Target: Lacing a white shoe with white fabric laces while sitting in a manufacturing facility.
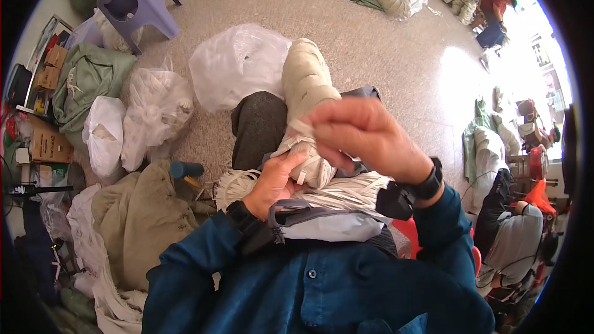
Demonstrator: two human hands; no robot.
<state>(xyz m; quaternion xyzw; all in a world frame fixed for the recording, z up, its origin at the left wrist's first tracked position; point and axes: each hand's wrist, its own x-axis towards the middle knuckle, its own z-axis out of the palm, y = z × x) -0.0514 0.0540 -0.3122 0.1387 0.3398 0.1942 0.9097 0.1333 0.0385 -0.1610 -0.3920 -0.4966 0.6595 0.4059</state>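
Observation:
A long cream wrapped form (304,77), rounded at its far end, points away from me between my knees. Its near end is covered with crossing flat strips. My left hand (275,179) is closed round this near end, thumb on top, beside a short pale strip end. Above the form, my right hand (362,133) is slightly blurred, its fingers pinched on a narrow cream strip (300,127) that leads to the form. A bundle of loose cream strips (346,192) lies across my lap, behind a grey-white cloth bag (328,224). Dark bands circle both my wrists.
Ahead on the floor sits a translucent white plastic bag (235,65). More filled bags (154,108), a green sack (93,77) and a purple stool (139,12) are at the left. Near my left arm stands a blue-topped object (185,169). Other people (513,235) sit at the right.

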